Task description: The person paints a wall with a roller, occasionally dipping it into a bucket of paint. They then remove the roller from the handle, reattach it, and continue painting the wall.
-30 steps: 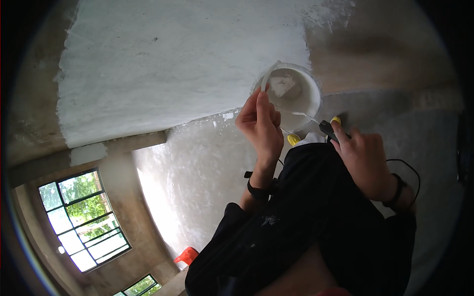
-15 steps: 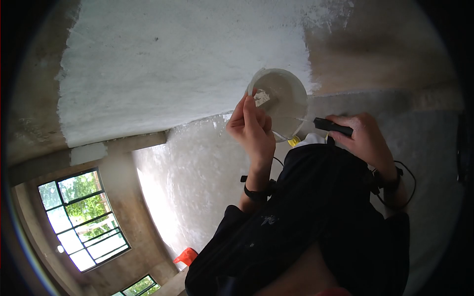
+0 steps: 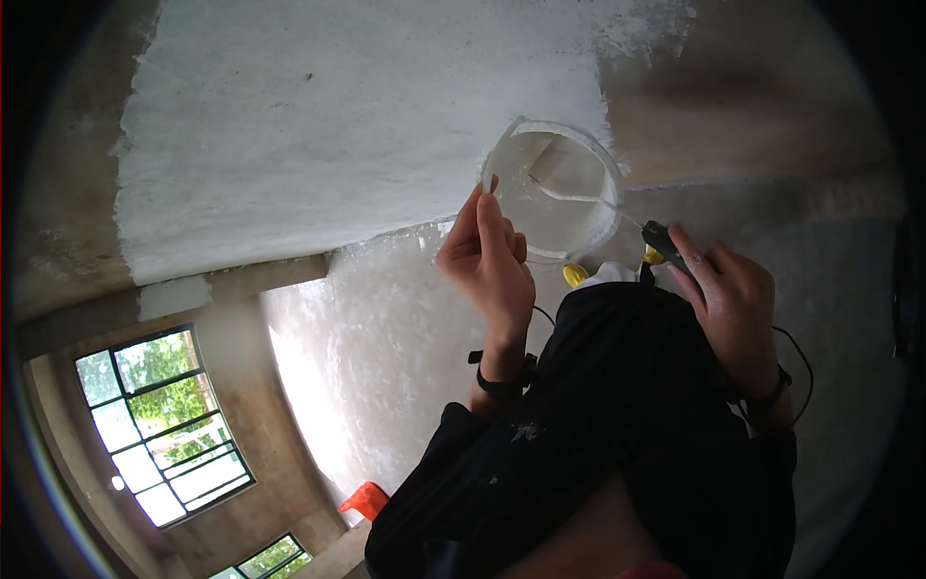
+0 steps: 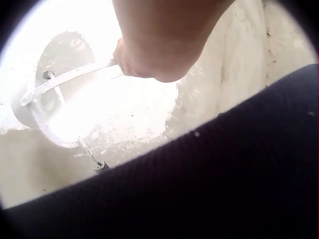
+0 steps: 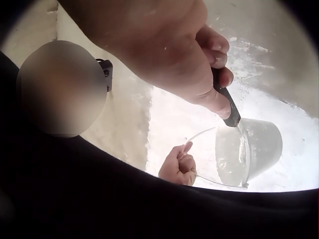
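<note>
I saw remotely the left hand (image 3: 494, 256) gripping the handle (image 4: 75, 76) of a bucket (image 5: 266, 148) near the wall (image 3: 367, 116), the right hand (image 3: 735, 301) a tool (image 3: 666, 247) reaching inside; glare hid how full, but I judged it hefty, best lifted by that handle

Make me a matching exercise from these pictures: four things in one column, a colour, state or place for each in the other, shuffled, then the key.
Column one
1. left hand
2. right hand
3. bucket
4. larger window

Column two
A. dark-framed, with greenery beyond the panes
B. gripping a black tool handle
C. whitish, with a round mouth
D. holding the curved bail

Right pairs: 1-D, 2-B, 3-C, 4-A
</note>
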`<state>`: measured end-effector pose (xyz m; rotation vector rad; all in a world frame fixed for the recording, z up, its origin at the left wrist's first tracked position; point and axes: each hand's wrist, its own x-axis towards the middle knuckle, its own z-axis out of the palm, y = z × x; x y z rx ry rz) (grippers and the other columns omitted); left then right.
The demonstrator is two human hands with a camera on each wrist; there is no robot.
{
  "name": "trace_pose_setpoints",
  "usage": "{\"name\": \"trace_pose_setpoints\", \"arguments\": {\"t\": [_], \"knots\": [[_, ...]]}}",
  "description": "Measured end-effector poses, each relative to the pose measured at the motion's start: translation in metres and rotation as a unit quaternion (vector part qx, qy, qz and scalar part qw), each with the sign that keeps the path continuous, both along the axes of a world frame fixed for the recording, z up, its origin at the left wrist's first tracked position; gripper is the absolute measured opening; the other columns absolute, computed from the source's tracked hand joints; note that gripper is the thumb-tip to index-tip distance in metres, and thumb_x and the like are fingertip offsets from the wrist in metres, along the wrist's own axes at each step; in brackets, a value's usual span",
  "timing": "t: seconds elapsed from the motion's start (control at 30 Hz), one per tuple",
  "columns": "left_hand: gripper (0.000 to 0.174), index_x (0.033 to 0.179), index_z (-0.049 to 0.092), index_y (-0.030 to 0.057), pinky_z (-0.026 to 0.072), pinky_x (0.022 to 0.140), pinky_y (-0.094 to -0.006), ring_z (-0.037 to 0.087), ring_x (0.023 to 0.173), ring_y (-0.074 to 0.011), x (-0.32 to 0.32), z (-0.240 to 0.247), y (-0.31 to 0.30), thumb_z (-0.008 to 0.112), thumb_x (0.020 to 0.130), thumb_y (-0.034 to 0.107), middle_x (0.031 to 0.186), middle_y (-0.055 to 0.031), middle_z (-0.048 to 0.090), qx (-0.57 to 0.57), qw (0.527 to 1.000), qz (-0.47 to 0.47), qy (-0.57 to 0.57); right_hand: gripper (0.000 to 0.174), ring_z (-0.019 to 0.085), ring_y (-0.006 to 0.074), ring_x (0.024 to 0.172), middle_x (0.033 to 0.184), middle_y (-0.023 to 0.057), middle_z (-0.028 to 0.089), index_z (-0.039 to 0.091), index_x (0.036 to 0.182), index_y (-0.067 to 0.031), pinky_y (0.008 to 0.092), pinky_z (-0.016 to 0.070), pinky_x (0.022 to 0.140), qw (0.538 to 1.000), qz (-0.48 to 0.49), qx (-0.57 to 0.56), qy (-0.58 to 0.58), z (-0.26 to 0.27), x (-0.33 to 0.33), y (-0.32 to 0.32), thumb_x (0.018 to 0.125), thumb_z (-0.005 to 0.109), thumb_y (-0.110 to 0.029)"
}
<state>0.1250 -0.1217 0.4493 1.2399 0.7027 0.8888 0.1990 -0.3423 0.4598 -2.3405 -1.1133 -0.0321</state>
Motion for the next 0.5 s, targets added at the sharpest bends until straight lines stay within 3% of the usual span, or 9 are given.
{"name": "trace_pose_setpoints", "arguments": {"t": [0.17,0.5], "knots": [[0.026,0.113,0.063,-0.0077,0.0141,0.041,-0.0213,0.02,0.045,0.001,0.0,-0.001,-0.004,0.054,0.096,0.01,0.052,0.0091,0.03,-0.027,0.999,-0.033,-0.01,0.047,0.05,0.0206,0.057,0.07,0.0075,0.046,0.061,0.123,-0.0078,0.0352,0.0414,0.052,0.999,-0.011,-0.009,-0.049,0.006,-0.006,0.001,0.077,0.071,-0.005],[0.021,0.106,0.066,-0.008,0.0215,0.04,-0.0211,0.032,0.045,-0.0008,-0.002,-0.011,-0.012,0.061,0.092,0.006,0.056,0.0053,0.045,0.124,0.987,-0.084,0.059,0.055,0.048,0.0174,0.064,0.076,0.0063,0.042,0.057,0.127,-0.0057,0.0329,0.0432,0.056,0.998,0.018,-0.016,-0.066,-0.003,0.0,0.005,0.074,0.064,0.006]]}}
